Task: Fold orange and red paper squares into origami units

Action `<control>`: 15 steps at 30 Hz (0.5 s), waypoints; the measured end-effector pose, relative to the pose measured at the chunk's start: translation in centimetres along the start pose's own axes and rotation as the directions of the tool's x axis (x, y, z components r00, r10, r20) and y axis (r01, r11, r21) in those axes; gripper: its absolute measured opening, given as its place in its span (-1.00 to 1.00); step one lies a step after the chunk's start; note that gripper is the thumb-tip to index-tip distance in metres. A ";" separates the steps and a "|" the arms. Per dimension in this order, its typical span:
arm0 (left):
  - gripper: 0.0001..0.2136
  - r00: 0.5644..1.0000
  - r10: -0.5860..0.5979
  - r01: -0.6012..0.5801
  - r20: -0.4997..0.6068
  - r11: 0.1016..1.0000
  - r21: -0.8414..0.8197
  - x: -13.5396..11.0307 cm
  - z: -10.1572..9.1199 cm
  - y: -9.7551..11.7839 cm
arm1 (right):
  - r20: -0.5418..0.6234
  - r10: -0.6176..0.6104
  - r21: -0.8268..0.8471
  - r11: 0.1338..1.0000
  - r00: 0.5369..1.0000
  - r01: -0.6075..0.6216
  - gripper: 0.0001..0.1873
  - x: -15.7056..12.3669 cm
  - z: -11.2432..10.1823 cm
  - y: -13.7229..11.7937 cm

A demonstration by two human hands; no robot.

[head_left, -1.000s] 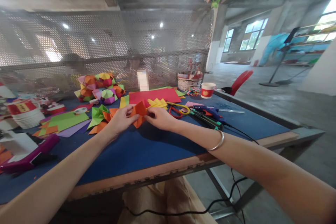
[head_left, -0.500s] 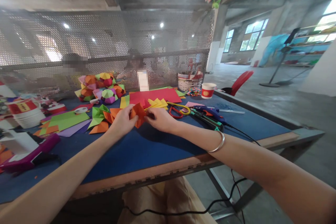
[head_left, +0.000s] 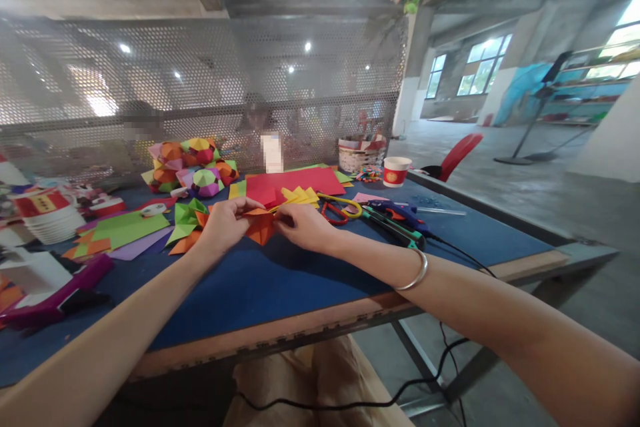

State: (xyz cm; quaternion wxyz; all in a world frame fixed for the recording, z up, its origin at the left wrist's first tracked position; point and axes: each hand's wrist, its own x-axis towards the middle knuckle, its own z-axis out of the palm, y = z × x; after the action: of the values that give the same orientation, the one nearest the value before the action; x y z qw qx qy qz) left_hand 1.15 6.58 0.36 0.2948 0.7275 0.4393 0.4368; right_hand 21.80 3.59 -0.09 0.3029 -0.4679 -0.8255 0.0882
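A folded piece of orange paper (head_left: 261, 227) is held just above the blue tabletop, between my two hands. My left hand (head_left: 227, 223) pinches its left edge from above. On its right side, the fingertips of my right hand (head_left: 305, 227) are closed on the paper. Left of my left hand lie green folded paper (head_left: 189, 219) and more orange folded pieces (head_left: 186, 243). Behind my hands are a stack of yellow folded pieces (head_left: 299, 197) and sheets of red paper (head_left: 310, 181).
Scissors with yellow and red handles (head_left: 345, 210), a green-black cutter (head_left: 395, 225) and a blue glue gun (head_left: 407, 215) lie to the right. A paper cup (head_left: 397, 171) and a basket (head_left: 362, 152) stand behind. Paper balls (head_left: 205, 181) sit at the back, before a perforated screen (head_left: 200, 80).
The orange paper has turned in my hands, so a flat upper edge now shows. My left fingers have shifted onto its top left side; my right hand has barely moved.
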 end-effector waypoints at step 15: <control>-0.79 0.987 -0.117 0.121 0.110 0.992 -0.031 0.1 0.1 0.5 | -0.013 -0.021 0.029 0.999 1.000 0.021 -0.88 -0.1 -0.1 -0.1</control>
State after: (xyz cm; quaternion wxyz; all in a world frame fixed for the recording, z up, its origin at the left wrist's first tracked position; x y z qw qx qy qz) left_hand 1.48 6.49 0.75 0.3572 0.7169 0.4572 0.3866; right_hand 21.81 3.48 -0.03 0.3157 -0.4554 -0.8271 0.0939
